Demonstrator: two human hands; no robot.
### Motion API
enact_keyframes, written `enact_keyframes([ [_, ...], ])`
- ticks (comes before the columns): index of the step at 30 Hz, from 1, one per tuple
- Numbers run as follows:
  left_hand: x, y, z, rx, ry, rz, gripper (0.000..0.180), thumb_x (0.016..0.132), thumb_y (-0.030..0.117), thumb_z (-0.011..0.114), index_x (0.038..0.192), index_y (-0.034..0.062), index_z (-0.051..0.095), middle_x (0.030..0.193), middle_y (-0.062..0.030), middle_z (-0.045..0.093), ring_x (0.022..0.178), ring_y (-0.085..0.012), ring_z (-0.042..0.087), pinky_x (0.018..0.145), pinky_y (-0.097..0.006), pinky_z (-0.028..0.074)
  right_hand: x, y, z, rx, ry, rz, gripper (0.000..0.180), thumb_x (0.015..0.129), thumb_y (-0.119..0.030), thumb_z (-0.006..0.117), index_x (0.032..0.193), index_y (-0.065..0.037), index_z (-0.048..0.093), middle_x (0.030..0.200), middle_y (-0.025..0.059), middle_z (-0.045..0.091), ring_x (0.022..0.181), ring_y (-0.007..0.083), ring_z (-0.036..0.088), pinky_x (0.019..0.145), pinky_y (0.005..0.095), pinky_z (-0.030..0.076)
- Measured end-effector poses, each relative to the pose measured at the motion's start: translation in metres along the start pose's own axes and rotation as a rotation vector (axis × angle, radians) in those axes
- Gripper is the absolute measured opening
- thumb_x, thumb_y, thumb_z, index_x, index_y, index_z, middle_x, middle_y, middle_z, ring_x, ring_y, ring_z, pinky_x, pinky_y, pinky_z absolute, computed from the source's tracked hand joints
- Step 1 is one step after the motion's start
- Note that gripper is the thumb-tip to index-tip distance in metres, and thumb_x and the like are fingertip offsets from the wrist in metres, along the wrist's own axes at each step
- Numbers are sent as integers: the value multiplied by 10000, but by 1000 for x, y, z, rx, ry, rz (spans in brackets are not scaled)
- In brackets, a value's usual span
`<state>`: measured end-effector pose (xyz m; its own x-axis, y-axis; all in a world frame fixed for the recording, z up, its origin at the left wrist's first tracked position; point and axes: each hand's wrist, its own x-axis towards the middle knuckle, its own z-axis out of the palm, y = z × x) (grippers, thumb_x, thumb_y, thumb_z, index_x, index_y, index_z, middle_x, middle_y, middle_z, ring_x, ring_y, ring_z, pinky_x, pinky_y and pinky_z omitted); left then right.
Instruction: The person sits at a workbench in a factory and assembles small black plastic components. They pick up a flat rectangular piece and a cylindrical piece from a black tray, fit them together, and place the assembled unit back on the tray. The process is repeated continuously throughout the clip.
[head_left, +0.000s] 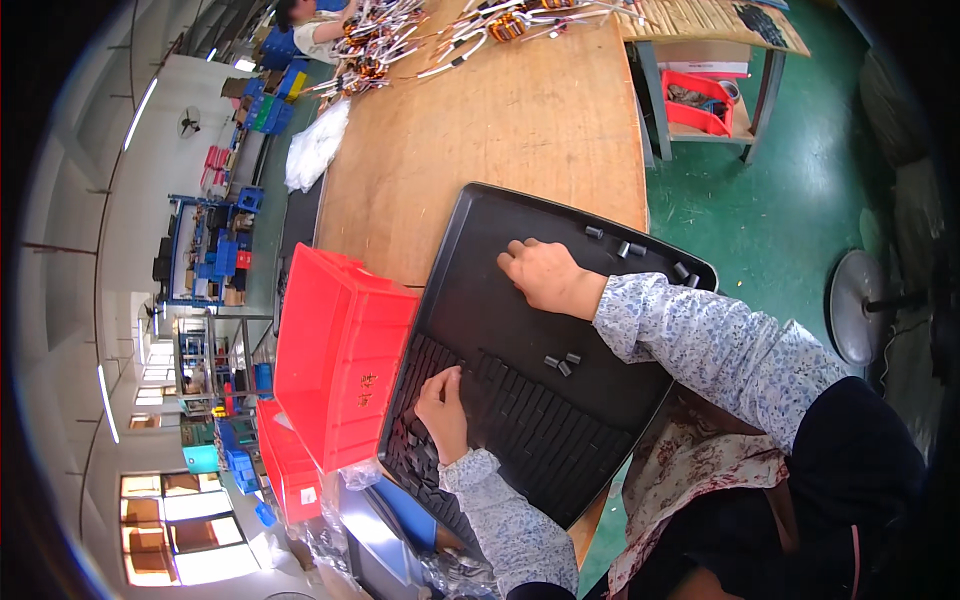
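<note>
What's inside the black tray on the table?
Black tray: rows of small dark blocks, loose blocks, both hands, left hand, right hand; anything beneath them is hidden.

1 view only — head-worn fisheye, looking steeply down and close onto black tray [470, 270] on wooden table [500, 120]; edges bend toward rim — workshop floor and shelves at periphery.

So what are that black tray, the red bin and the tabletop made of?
The tray looks like moulded black plastic, smooth with a soft sheen and rounded rim. The bin seems glossy red plastic, evenly coloured and thin-walled. The tabletop appears to be bare plywood or similar board: matt, tan, faintly grained.
</note>
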<state>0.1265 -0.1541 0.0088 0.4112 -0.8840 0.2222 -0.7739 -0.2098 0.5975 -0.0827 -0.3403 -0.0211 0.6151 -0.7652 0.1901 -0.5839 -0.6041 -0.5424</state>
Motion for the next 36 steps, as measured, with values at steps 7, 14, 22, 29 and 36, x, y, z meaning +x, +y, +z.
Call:
enact_keyframes([
  [7,11,6,-1,-37,-111,-47,155,828,54,742,969,-11,734,903,-75,699,767,-115,650,680,-235,514,-2,1,0,-4,-6,-23,448,667,-111,786,1079,-31,631,1057,133,632,977,291,650,740,389,570],
  [14,22,-9,-1,157,-91,119,147,802,52,752,934,-4,718,908,-65,650,745,-128,639,665,-252,508,-2,0,0,22,-17,-48,461,667,-100,771,1101,-25,632,1068,143,637,973,293,652,744,387,570],
  [22,1,22,-4,116,-82,126,162,779,63,769,918,-1,718,880,-72,671,731,-144,634,673,-256,508,-4,1,0,12,-29,-41,468,666,-104,775,1105,-21,636,1071,145,638,982,292,653,746,389,570],
  [29,2,18,-4,84,-96,47,205,799,3,721,1003,-17,714,910,-99,694,781,-150,656,711,-272,525,-4,0,2,21,-12,-61,466,661,-111,783,1094,-19,639,1060,145,641,981,291,656,744,391,571],
  [36,11,11,1,64,-91,53,233,823,-42,681,1054,-16,699,982,-100,669,829,-152,649,732,-259,534,-4,0,3,41,-14,-53,385,678,-76,750,1042,-42,627,1031,129,617,971,300,642,751,400,570],
])
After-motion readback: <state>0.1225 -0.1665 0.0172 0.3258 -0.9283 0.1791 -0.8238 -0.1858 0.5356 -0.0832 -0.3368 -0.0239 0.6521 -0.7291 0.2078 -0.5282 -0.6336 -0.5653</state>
